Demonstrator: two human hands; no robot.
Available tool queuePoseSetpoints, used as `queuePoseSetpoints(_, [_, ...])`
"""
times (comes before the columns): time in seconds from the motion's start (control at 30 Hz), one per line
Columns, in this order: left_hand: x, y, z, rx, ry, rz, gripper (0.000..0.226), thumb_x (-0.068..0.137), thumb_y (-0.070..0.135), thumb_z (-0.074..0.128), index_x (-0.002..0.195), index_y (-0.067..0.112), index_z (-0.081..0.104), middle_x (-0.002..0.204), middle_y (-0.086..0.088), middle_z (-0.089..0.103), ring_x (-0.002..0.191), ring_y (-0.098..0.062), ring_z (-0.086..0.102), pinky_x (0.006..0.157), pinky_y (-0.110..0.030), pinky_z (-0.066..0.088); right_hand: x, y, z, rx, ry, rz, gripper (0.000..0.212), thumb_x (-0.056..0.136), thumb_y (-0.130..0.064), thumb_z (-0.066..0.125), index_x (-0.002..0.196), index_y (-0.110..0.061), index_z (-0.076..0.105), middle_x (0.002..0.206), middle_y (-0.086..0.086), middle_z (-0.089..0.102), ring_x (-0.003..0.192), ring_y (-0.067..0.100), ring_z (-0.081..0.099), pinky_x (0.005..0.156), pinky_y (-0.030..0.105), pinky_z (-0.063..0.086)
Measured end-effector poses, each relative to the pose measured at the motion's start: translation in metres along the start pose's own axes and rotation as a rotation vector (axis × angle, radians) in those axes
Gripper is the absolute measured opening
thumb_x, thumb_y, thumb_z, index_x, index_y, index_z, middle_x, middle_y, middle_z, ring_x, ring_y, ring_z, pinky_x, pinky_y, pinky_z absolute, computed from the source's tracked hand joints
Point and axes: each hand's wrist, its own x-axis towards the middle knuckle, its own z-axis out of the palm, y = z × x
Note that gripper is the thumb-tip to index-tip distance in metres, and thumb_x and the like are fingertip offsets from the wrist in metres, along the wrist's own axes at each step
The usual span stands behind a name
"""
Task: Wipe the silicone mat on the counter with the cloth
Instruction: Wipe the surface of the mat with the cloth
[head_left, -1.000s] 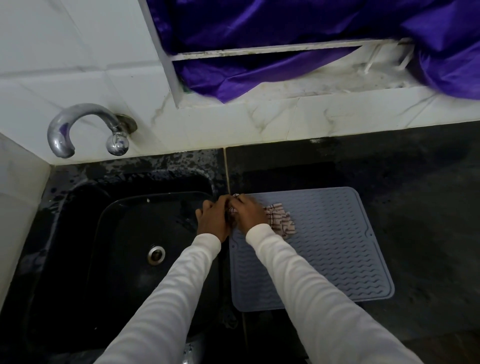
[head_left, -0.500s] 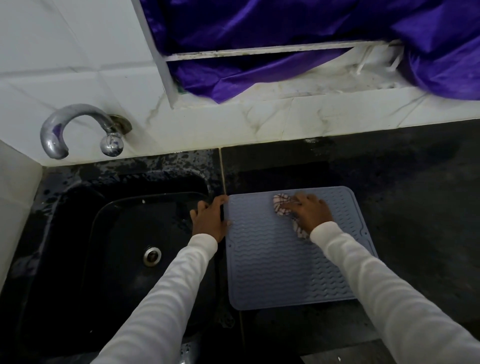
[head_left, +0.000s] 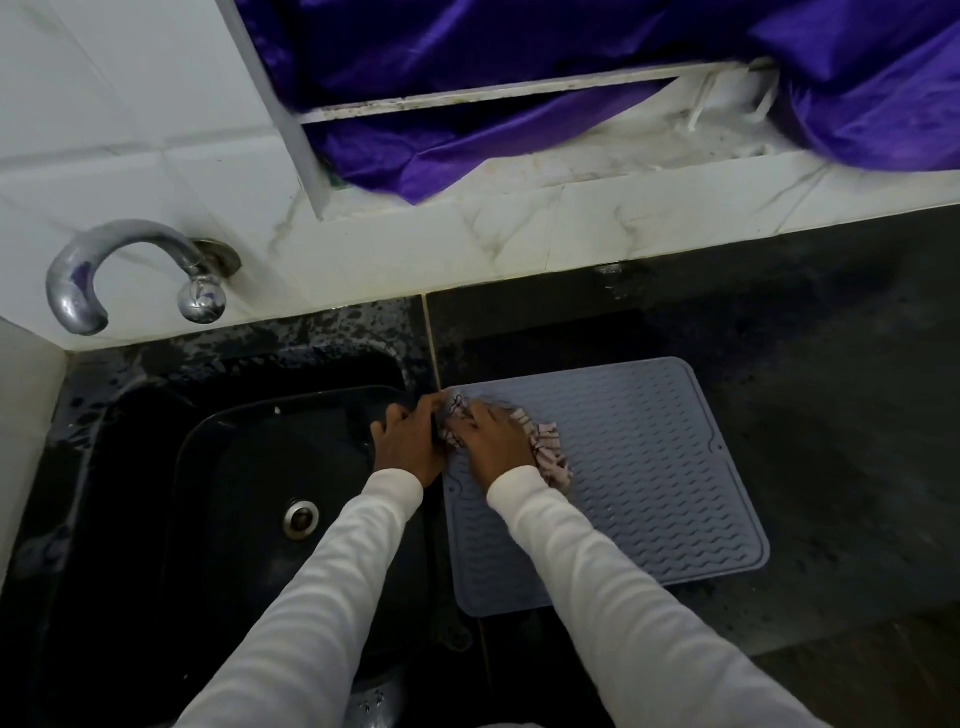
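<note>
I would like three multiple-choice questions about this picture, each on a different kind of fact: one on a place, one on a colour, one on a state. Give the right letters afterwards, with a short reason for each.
1. Where does the sink lie, relative to the silicone mat?
A. to its left
B. to its right
C. on top of it

2. What colour is the fabric on the ledge above the counter?
A. green
B. purple
C. yellow

3. What is the right hand doing?
A. hanging idle
B. turning the tap
C. pressing the cloth on the mat

Answers:
1 A: the sink lies left of the silicone mat.
2 B: the fabric is purple.
3 C: the right hand rests on the cloth near the mat's far left corner, beside the left hand.
</note>
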Motion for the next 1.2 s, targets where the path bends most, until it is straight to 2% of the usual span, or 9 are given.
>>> queuePoseSetpoints(0.1, [-0.001, 0.001, -0.006, 0.013, -0.021, -0.025, 0.055, 0.088, 0.041, 0.059, 0.138, 0.038, 0.037, 0.12, -0.007, 0.051, 0.119, -0.029, 0.038, 0.106, -0.043, 0.025, -0.008, 0.024, -0.007, -0.173, -0.025, 0.017, 0.045, 0.094, -0.024, 0.054, 0.138, -0.022, 0.048, 0.144, 0.014, 0.042, 0.128, 0.038, 0.043, 0.105, 0.051, 0.035])
queuePoseSetpoints(0.17, [0.0, 0.003, -0.007, 0.043, -0.016, -0.025, 0.058, 0.087, 0.039, 0.063, 0.138, 0.038, 0.038, 0.123, -0.009, 0.051, 0.121, -0.029, 0.038, 0.108, -0.044, 0.025, -0.012, 0.046, -0.017, -0.231, -0.05, 0.085, 0.043, 0.099, -0.027, 0.043, 0.142, -0.026, 0.041, 0.152, 0.012, 0.03, 0.136, 0.037, 0.03, 0.109, 0.05, 0.027])
queuePoseSetpoints(0.33, [0.005, -0.004, 0.001, 0.055, -0.016, -0.007, 0.06, 0.083, 0.039, 0.067, 0.135, 0.041, 0.037, 0.122, -0.001, 0.057, 0.124, -0.025, 0.036, 0.107, -0.048, 0.025, -0.024, 0.105, -0.038, -0.312, -0.06, 0.296, 0.045, 0.093, -0.024, 0.054, 0.137, -0.026, 0.048, 0.145, 0.012, 0.035, 0.127, 0.037, 0.038, 0.096, 0.049, 0.045])
queuePoseSetpoints(0.43, [0.008, -0.006, 0.004, 0.062, -0.009, -0.007, 0.06, 0.081, 0.041, 0.068, 0.133, 0.042, 0.037, 0.12, 0.0, 0.06, 0.125, -0.025, 0.035, 0.106, -0.049, 0.026, -0.036, 0.144, -0.055, -0.33, -0.056, 0.401, 0.037, 0.096, -0.029, 0.048, 0.133, -0.025, 0.052, 0.137, 0.011, 0.038, 0.119, 0.037, 0.041, 0.086, 0.046, 0.049])
queuePoseSetpoints(0.67, [0.008, -0.004, 0.008, 0.05, 0.01, -0.02, 0.06, 0.083, 0.038, 0.067, 0.135, 0.039, 0.038, 0.121, -0.002, 0.06, 0.126, -0.026, 0.035, 0.106, -0.049, 0.024, -0.059, 0.205, -0.079, -0.3, -0.004, 0.59, 0.038, 0.097, -0.033, 0.045, 0.135, -0.03, 0.048, 0.14, 0.013, 0.037, 0.122, 0.038, 0.042, 0.09, 0.048, 0.048])
queuePoseSetpoints(0.83, [0.009, -0.004, 0.01, 0.061, 0.019, -0.01, 0.06, 0.083, 0.039, 0.067, 0.135, 0.038, 0.039, 0.118, -0.004, 0.061, 0.126, -0.026, 0.035, 0.105, -0.048, 0.025, -0.049, 0.178, -0.069, -0.05, 0.088, 0.579, 0.036, 0.095, -0.025, 0.046, 0.13, -0.026, 0.053, 0.131, 0.013, 0.049, 0.114, 0.037, 0.052, 0.09, 0.043, 0.047])
queuePoseSetpoints(0.9, [0.009, -0.004, 0.01, 0.068, 0.019, -0.008, 0.058, 0.083, 0.039, 0.067, 0.134, 0.037, 0.039, 0.118, -0.005, 0.061, 0.126, -0.027, 0.035, 0.107, -0.049, 0.025, -0.041, 0.144, -0.055, 0.09, 0.054, 0.499, 0.034, 0.097, -0.033, 0.041, 0.129, -0.029, 0.053, 0.138, 0.008, 0.047, 0.121, 0.034, 0.051, 0.098, 0.044, 0.043])
queuePoseSetpoints(1.03, [0.004, 0.002, 0.009, 0.089, 0.0, -0.018, 0.057, 0.086, 0.039, 0.062, 0.137, 0.035, 0.037, 0.12, -0.01, 0.057, 0.126, -0.028, 0.036, 0.106, -0.046, 0.023, -0.024, 0.048, -0.024, 0.009, -0.075, 0.288, 0.042, 0.102, -0.031, 0.031, 0.143, -0.027, 0.036, 0.158, 0.008, 0.017, 0.132, 0.038, 0.041, 0.109, 0.054, 0.028])
queuePoseSetpoints(1.2, [0.007, -0.009, 0.014, 0.098, -0.01, -0.012, 0.067, 0.078, 0.045, 0.063, 0.137, 0.042, 0.031, 0.12, -0.006, 0.059, 0.125, -0.027, 0.038, 0.105, -0.048, 0.024, -0.028, 0.027, 0.004, -0.12, -0.035, 0.153, 0.053, 0.098, -0.03, 0.042, 0.148, -0.03, 0.027, 0.156, 0.009, 0.022, 0.138, 0.034, 0.027, 0.109, 0.057, 0.023])
